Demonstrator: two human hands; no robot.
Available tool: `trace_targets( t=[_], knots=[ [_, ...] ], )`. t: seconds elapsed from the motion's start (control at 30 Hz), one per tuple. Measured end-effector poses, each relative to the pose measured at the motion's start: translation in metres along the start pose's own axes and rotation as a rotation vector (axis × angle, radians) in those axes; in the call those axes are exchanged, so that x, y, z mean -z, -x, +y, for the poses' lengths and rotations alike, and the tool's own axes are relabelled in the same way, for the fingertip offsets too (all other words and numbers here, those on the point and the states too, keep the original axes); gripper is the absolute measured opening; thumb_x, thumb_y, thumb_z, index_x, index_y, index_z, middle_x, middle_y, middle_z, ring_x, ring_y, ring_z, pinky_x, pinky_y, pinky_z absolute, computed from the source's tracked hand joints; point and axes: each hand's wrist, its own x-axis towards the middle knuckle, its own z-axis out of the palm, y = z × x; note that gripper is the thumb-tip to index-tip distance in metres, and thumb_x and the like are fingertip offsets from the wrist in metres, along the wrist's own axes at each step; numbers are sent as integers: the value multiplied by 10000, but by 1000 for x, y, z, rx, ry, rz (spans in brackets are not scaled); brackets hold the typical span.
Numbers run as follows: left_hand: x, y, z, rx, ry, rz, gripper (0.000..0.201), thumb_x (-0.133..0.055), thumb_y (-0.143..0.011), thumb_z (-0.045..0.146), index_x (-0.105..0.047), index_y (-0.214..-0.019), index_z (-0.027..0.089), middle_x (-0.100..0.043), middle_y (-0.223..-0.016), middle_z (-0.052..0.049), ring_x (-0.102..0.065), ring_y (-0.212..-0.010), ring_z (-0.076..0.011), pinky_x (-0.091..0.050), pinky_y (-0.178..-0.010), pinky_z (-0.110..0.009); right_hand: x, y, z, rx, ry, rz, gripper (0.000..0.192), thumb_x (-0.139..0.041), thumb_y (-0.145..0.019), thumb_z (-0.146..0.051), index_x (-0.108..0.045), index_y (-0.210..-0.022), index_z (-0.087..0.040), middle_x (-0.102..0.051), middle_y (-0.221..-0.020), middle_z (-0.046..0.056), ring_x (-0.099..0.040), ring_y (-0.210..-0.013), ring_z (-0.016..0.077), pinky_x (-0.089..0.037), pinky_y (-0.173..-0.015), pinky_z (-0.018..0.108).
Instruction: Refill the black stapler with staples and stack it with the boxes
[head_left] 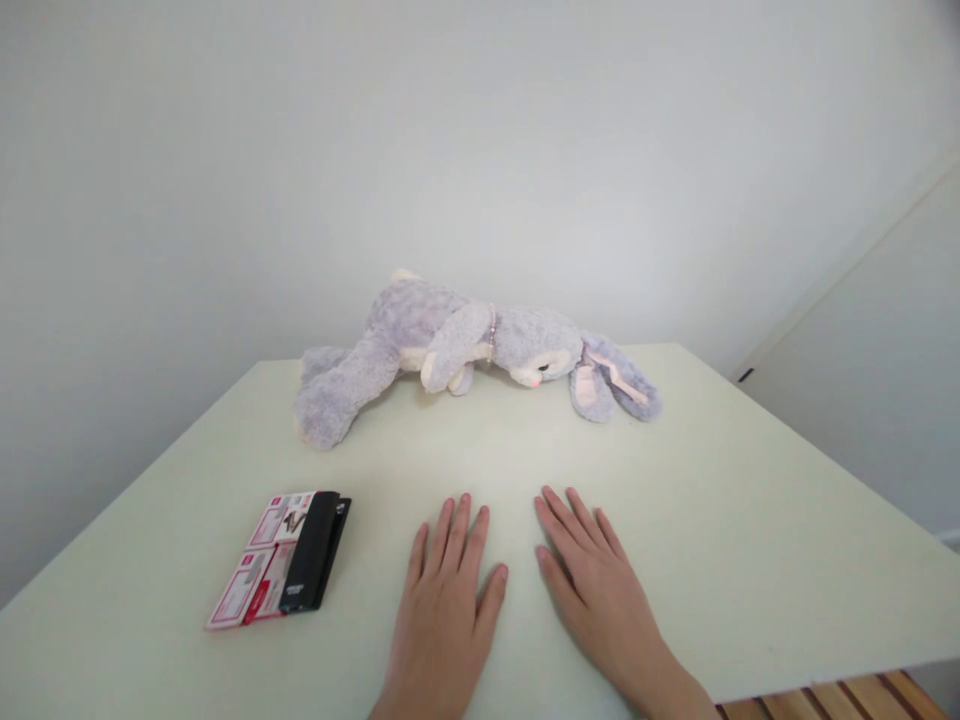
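Observation:
My left hand (446, 605) lies palm down on the pale table (480, 450), fingers stretched out and holding nothing. Beside it, to the right, my right hand (596, 590) also rests flat, its fingers apart and pointing up and leftward. Left of my left hand is a black stapler (311, 552), lying on top of pink and white printed card packaging (256, 565); neither hand touches it. At the back of the table a grey-lilac plush rabbit (427, 325) lies on its side, head and long ears to the right, a beaded band round its neck.
A plain pale wall (480, 150) rises behind the table, close to the rabbit. Below the table's front right edge, wooden slats (832, 700) show. A small dark object (745, 375) sits by the right edge near the wall.

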Motion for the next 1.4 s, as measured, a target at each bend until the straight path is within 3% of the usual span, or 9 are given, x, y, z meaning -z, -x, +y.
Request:
trace_targets(
  t=[0.2,1.4],
  knots=[
    [-4,0,0,13,-65,10,626,-452,-1049,430,-267,-1634,307,-285,-1708,-50,-256,-1582,-289,-321,-1238,-605,0,-2,-9,10,85,-42,594,-379,-1078,-425,-228,-1650,-371,-226,-1711,-19,-149,-1601,294,-215,-1267,645],
    [0,-2,3,34,-131,-53,603,-387,-1073,450,-251,-1638,291,-232,-1725,-26,-208,-1596,-260,-289,-1261,-581,0,-1,-4,37,118,-69,603,-351,-1081,-488,-222,-1654,-349,-170,-1723,-16,-107,-1606,302,-201,-1272,649]
  ],
)
